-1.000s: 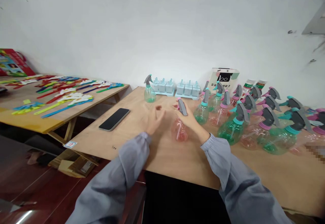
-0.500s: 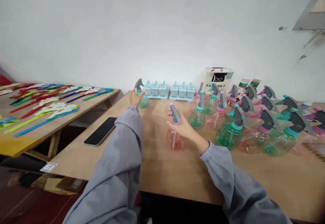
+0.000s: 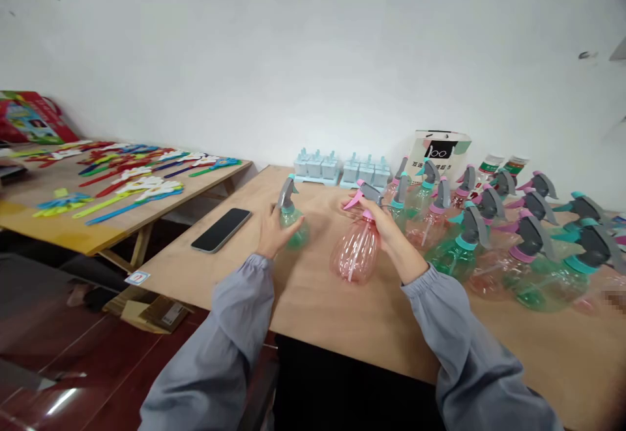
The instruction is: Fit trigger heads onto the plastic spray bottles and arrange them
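My left hand (image 3: 274,230) is closed around a green spray bottle (image 3: 297,231) with a grey and teal trigger head, above the middle of the wooden table (image 3: 313,307). Beside it, my right hand (image 3: 384,219) grips a clear pink spray bottle (image 3: 356,253) by its neck and grey head; the pink trigger points left and the bottle leans a little. Some of the right fingers are hidden behind the bottle. To the right stand several more green and pink spray bottles (image 3: 462,248) in a close group.
A black phone (image 3: 222,229) lies left of my left hand. Light blue ice-pop moulds (image 3: 317,166) stand along the wall, with a printed paper bag (image 3: 440,150) farther right. Another table (image 3: 110,234) at the left holds colourful plastic sticks (image 3: 112,212). Cardboard (image 3: 151,310) lies below.
My left hand has brought the green bottle nearer, from beside the moulds. In my right hand the pink bottle has tilted, its trigger now turned left. The view has shifted left.
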Demonstrator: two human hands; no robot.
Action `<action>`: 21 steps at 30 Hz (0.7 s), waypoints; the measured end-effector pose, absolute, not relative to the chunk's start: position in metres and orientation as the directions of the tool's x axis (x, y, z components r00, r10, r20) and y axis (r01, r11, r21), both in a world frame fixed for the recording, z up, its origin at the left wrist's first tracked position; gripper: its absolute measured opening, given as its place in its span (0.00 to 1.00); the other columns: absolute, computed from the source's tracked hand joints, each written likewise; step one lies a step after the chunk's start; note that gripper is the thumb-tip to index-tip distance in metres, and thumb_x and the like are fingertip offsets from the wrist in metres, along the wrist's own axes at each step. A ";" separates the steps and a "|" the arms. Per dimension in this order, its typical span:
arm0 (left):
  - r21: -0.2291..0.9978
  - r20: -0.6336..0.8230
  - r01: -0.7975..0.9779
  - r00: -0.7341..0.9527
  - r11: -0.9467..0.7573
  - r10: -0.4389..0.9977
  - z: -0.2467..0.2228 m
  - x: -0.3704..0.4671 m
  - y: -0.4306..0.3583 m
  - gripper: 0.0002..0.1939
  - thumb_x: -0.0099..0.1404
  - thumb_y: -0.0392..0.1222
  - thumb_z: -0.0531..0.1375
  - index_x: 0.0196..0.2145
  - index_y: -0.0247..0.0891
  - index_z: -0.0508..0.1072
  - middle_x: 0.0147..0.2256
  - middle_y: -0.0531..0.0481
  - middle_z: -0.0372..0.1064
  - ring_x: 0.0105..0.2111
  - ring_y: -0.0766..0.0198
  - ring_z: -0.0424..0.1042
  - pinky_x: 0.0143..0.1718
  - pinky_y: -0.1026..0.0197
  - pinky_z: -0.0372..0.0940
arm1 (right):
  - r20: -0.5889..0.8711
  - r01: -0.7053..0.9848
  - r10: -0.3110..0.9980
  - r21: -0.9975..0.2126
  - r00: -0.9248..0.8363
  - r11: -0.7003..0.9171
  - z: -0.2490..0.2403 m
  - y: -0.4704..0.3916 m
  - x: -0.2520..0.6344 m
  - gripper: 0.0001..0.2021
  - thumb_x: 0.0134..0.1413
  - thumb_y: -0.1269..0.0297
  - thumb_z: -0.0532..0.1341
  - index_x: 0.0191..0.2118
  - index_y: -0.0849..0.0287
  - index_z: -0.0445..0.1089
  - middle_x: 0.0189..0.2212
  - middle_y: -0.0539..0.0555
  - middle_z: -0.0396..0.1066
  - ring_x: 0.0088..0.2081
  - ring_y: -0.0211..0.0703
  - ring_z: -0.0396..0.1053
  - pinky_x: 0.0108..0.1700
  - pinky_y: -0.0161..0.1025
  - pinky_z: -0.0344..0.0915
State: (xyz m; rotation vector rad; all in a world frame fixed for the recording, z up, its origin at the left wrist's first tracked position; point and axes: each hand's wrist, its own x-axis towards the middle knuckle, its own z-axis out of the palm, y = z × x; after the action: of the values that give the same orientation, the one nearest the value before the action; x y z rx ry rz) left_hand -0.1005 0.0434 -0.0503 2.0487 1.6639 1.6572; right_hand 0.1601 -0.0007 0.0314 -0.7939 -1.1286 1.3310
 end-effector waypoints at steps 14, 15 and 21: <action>0.742 0.642 0.411 -0.207 -0.530 0.738 -0.070 -0.088 0.009 0.27 0.55 0.56 0.68 0.47 0.38 0.71 0.42 0.43 0.75 0.44 0.52 0.76 0.49 0.48 0.71 | 0.121 -0.412 0.986 -0.909 -0.116 0.063 0.034 -0.009 0.148 0.08 0.30 0.68 0.60 0.25 0.56 0.69 0.20 0.47 0.72 0.25 0.37 0.68 0.28 0.34 0.63; 0.735 0.646 0.415 -0.188 -0.536 0.740 -0.071 -0.089 0.010 0.28 0.55 0.56 0.68 0.48 0.38 0.70 0.44 0.42 0.74 0.46 0.51 0.75 0.50 0.48 0.70 | 0.134 -0.419 0.987 -0.904 -0.090 0.085 0.035 -0.009 0.147 0.07 0.29 0.68 0.59 0.24 0.56 0.68 0.19 0.46 0.71 0.23 0.36 0.66 0.27 0.34 0.63; 0.683 0.651 0.437 -0.002 -0.585 0.759 -0.079 -0.095 0.014 0.31 0.55 0.55 0.69 0.53 0.41 0.68 0.47 0.43 0.72 0.51 0.49 0.73 0.56 0.46 0.65 | 0.075 -0.371 0.992 -0.928 -0.099 0.033 0.032 -0.009 0.144 0.11 0.30 0.68 0.63 0.28 0.56 0.70 0.27 0.47 0.76 0.24 0.34 0.64 0.28 0.33 0.64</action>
State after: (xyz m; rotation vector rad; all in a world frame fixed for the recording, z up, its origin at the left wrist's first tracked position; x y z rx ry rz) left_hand -0.0952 0.0142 -0.0791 1.9945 1.2466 1.6164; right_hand 0.1436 -0.0091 0.0325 -0.8323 -1.0277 1.4038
